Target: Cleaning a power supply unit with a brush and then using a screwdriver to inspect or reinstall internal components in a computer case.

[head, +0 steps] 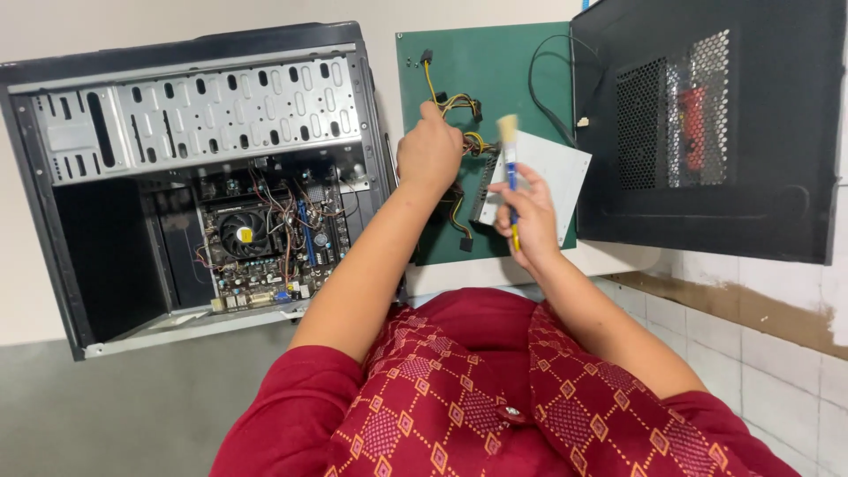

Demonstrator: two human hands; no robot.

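From the head view, the left hand is closing its fingers around the yellow and black cable bundle, lifting it clear of the grey power supply box on the green mat. The right hand is pinching a blue-handled brush, bristles up, beside the box. An open computer case is lying to the left, a black side panel to the right.

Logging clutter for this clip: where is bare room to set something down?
Bare: green mat top strip between yellow cable bundle and black side panel. Crowded: mat middle, where left hand, right hand with blue-handled brush and grey power supply sit.
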